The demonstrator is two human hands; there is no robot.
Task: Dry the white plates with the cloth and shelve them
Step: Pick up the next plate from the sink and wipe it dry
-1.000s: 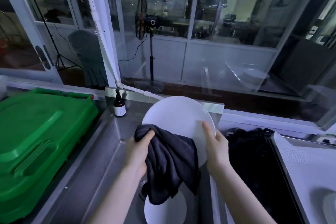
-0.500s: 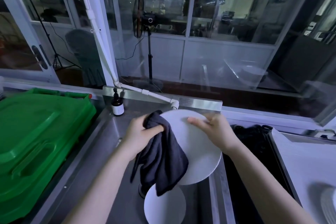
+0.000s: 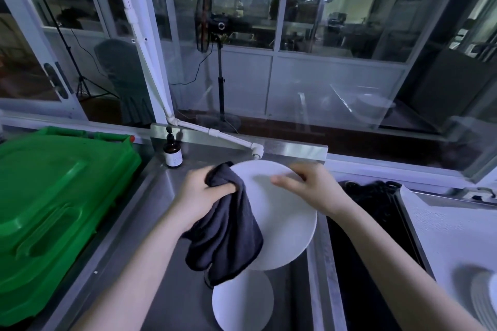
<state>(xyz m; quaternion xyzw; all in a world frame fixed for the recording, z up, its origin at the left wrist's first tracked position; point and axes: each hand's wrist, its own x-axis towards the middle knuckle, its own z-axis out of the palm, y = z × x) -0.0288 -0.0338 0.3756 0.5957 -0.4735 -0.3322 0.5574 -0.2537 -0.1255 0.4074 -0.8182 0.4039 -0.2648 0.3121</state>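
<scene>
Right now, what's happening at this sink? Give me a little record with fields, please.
Left hand: grips the dark cloth at the held plate's left edge
Right hand: holds that plate's far rim
Held plate: white, tilted above the sink
Second plate: white, lying in the sink below
Nearby: brown bottle at sink's back corner; green bin on the left

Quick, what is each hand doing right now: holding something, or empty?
Left hand: closed, grips the dark cloth.
Right hand: closed, holds the white plate at its far rim.
</scene>
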